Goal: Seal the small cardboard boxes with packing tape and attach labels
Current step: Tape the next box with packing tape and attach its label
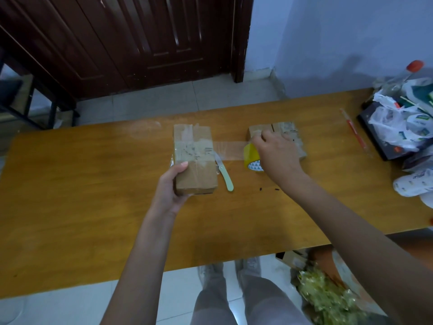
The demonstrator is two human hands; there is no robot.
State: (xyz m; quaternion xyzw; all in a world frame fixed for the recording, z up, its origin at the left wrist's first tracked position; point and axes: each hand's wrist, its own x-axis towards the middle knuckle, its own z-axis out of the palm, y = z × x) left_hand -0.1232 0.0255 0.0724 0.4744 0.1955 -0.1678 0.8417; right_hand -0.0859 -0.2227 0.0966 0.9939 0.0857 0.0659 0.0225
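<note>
Left hand (172, 184) grip curled round the brown taped cardboard box (194, 158); right hand (274, 152) grips the yellow tape roll (251, 157). Box looks light and stiff; brace its edges.

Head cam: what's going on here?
A person is taping a cardboard box on a wooden table. The left hand grips the box's near end, while the right hand holds a tape roll and pulls a clear strip off to the right, uncut. A small knife lies beside the box. A second box sits behind the right hand.
</note>
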